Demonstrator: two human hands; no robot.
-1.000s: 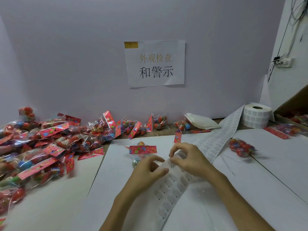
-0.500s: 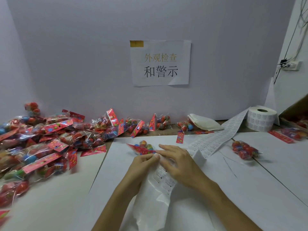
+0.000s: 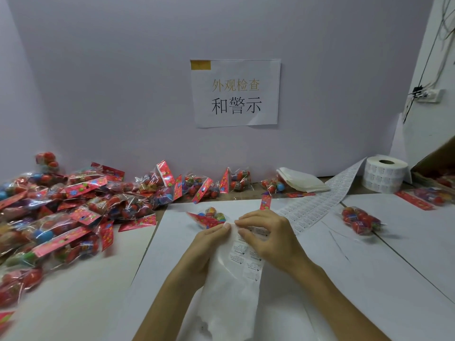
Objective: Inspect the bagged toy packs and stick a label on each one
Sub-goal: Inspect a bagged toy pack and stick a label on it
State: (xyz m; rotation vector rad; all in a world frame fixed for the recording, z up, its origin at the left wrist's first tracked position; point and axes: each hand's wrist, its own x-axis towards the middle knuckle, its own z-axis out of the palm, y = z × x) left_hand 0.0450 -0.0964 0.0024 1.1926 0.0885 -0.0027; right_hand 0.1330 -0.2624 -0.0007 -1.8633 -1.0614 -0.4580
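A long label strip (image 3: 240,262) runs from the roll (image 3: 384,173) at the back right across the white table to my hands. My left hand (image 3: 209,244) pinches the strip's left edge. My right hand (image 3: 268,237) curls over the strip, thumb and forefinger pinching at a label. Just beyond my fingertips lies one bagged toy pack (image 3: 210,216) with a red header card. Another single pack (image 3: 360,220) lies to the right.
A big heap of bagged packs (image 3: 73,205) fills the left side and the back edge. A folded white stack (image 3: 301,182) sits by the wall. A cardboard box (image 3: 435,163) with more packs stands at far right. A paper sign (image 3: 235,93) hangs on the wall.
The strip's near end has been lifted and folded toward me, printed side showing. Both hands moved forward to the toy pack and closed together on the strip.
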